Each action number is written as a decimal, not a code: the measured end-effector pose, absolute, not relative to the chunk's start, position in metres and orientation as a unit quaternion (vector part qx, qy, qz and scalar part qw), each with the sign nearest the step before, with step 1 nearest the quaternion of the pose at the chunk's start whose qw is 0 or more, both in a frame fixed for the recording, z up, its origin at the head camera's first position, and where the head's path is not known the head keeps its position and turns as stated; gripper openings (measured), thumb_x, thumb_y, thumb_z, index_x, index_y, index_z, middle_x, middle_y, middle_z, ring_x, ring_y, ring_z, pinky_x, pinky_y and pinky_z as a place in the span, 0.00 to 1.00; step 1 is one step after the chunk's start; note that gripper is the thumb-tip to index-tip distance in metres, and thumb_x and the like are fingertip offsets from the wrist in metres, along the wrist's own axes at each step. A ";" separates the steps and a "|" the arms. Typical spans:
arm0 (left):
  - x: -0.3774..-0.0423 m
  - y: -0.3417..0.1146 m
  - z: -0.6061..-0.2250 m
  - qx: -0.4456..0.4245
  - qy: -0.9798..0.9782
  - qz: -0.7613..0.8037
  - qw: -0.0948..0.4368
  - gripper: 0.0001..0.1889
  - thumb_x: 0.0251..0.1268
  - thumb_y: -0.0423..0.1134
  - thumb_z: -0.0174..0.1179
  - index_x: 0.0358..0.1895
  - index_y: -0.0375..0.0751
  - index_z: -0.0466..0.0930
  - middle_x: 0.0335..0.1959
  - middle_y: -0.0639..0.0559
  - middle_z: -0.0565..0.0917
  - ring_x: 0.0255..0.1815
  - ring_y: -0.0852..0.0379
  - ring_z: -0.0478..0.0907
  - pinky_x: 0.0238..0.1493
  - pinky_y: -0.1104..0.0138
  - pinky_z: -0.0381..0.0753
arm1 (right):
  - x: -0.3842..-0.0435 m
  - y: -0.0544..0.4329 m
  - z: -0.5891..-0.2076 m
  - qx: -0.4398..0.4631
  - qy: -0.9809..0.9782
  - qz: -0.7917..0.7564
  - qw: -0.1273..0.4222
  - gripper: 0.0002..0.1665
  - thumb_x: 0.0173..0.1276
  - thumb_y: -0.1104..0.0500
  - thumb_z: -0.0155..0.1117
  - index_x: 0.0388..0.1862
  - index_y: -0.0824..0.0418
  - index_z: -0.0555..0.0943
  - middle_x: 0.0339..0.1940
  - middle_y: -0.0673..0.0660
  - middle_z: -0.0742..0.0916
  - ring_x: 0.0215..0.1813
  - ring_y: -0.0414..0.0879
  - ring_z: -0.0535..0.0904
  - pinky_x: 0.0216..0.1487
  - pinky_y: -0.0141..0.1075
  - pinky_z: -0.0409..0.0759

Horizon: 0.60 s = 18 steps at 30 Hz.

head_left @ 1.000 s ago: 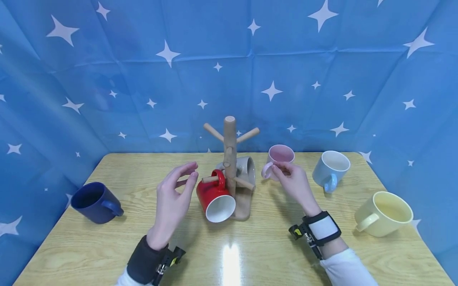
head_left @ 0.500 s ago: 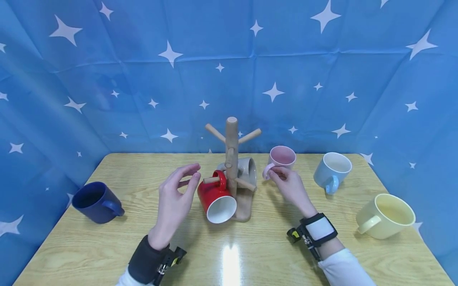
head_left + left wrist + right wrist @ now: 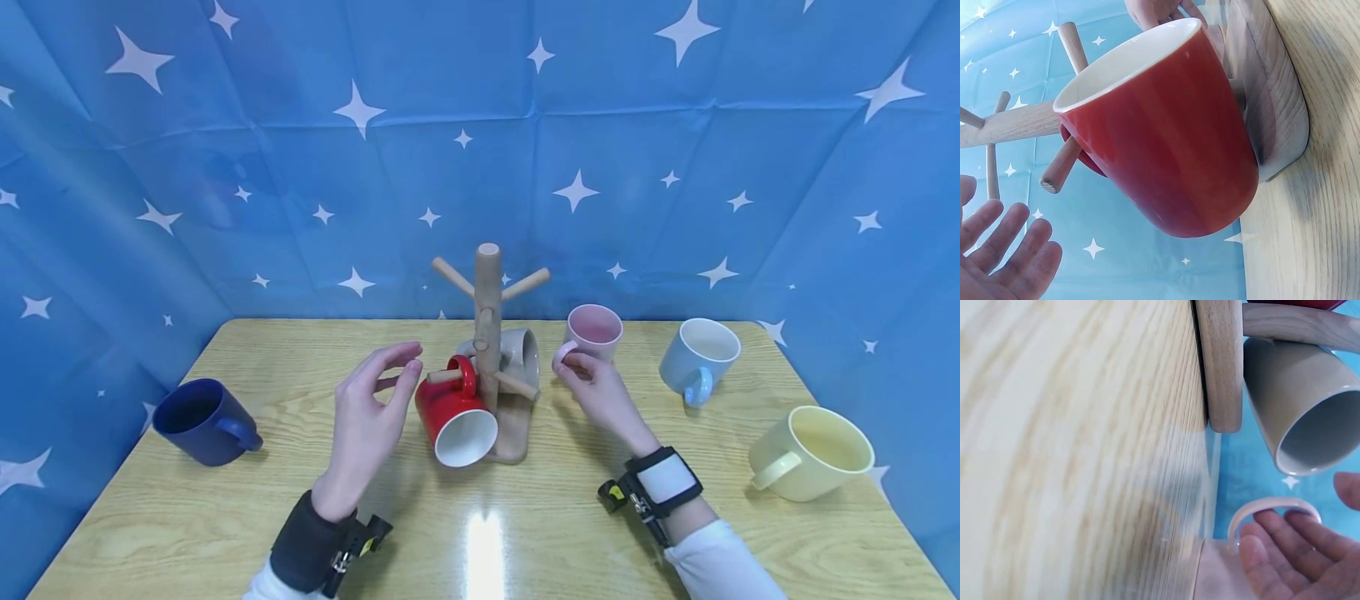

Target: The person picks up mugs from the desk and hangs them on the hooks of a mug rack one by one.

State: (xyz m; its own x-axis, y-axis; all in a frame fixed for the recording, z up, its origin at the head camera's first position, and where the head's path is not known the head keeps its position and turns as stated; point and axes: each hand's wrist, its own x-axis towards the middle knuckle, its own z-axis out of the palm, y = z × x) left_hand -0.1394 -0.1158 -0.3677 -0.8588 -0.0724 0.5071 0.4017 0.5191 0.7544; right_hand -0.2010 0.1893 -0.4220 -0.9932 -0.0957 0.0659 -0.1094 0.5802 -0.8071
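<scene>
In the head view, my right hand (image 3: 596, 392) is at the handle of a pink mug (image 3: 595, 325) that stands near the table's back edge. The right wrist view shows its fingertips (image 3: 1291, 537) inside the loop of the pink handle (image 3: 1272, 503). My left hand (image 3: 371, 404) hovers left of a red mug (image 3: 450, 408) with nothing in it, fingers bent loosely and thumb apart. By its handle the red mug hangs tilted on a lower peg of a wooden mug tree (image 3: 487, 333). Behind the post, a grey mug (image 3: 522, 354) hangs too.
A light blue mug (image 3: 699, 357) and a yellow mug (image 3: 813, 454) stand on the right side of the wooden table (image 3: 570, 533). Far left is a dark blue mug (image 3: 204, 422). A blue star-patterned curtain (image 3: 420, 167) hangs behind the table.
My right hand has shifted slightly left at the pink mug's handle, its fingers settling into the loop. The pink mug and my left hand stay about where they were.
</scene>
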 end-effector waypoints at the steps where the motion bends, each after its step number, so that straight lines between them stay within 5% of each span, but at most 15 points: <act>1: -0.139 -0.116 -0.368 -0.099 -0.836 -0.481 0.247 0.14 0.73 0.34 0.66 0.58 0.39 0.86 0.55 0.45 0.91 0.56 0.50 0.88 0.52 0.61 0.90 | -0.201 0.189 -0.422 0.058 -0.889 0.454 0.007 0.23 0.84 0.54 0.56 0.65 0.69 0.80 0.62 0.71 0.87 0.65 0.65 0.84 0.63 0.55 0.86; 6: -0.139 -0.116 -0.368 -0.100 -0.836 -0.480 0.248 0.14 0.73 0.34 0.66 0.58 0.39 0.86 0.55 0.45 0.91 0.56 0.50 0.88 0.52 0.55 0.91 | -0.202 0.190 -0.424 0.055 -0.891 0.450 0.004 0.23 0.84 0.54 0.56 0.64 0.70 0.80 0.61 0.71 0.87 0.65 0.66 0.84 0.64 0.56 0.85; 12: -0.139 -0.116 -0.367 -0.101 -0.835 -0.481 0.247 0.14 0.73 0.34 0.66 0.58 0.38 0.86 0.55 0.45 0.91 0.56 0.50 0.88 0.52 0.60 0.90 | -0.203 0.192 -0.425 0.044 -0.897 0.440 0.009 0.21 0.83 0.53 0.58 0.56 0.70 0.83 0.55 0.70 0.89 0.59 0.61 0.86 0.60 0.53 0.86; 18: -0.138 -0.117 -0.367 -0.100 -0.836 -0.481 0.246 0.14 0.73 0.35 0.66 0.58 0.39 0.86 0.55 0.46 0.91 0.56 0.51 0.88 0.51 0.71 0.87 | -0.204 0.197 -0.423 0.030 -0.904 0.426 0.007 0.19 0.82 0.52 0.58 0.48 0.68 0.85 0.44 0.65 0.89 0.42 0.50 0.82 0.42 0.37 0.79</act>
State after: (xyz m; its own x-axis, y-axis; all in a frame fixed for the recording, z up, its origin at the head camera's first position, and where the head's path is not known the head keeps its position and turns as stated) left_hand -0.1383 -0.1168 -0.3671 -0.8588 -0.0702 0.5075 0.4034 0.5181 0.7542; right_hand -0.2036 0.1973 -0.4233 -0.9981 -0.0479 0.0391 -0.0607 0.6345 -0.7706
